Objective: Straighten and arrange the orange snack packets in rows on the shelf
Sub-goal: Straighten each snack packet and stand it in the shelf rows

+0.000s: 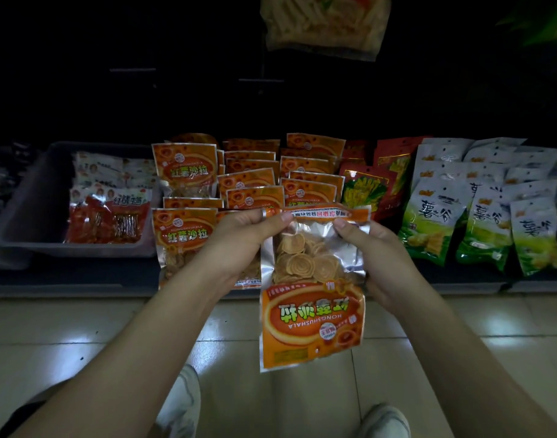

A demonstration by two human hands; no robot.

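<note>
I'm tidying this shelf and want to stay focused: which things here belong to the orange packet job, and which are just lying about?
Part of the job: held orange packet, left hand, right hand, orange packets on the shelf.
Lying about: grey bin, red and yellow packets, white and green bags, pale bag overhead.

Glossy plastic orange snack packet (312, 298) with silvery foil edges, shiny glazed floor tiles (81, 327), matt grey plastic tray (24, 222)

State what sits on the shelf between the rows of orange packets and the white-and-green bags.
In the head view, red packets picturing yellow strips stand between the orange packets and the white-and-green bags.
</note>
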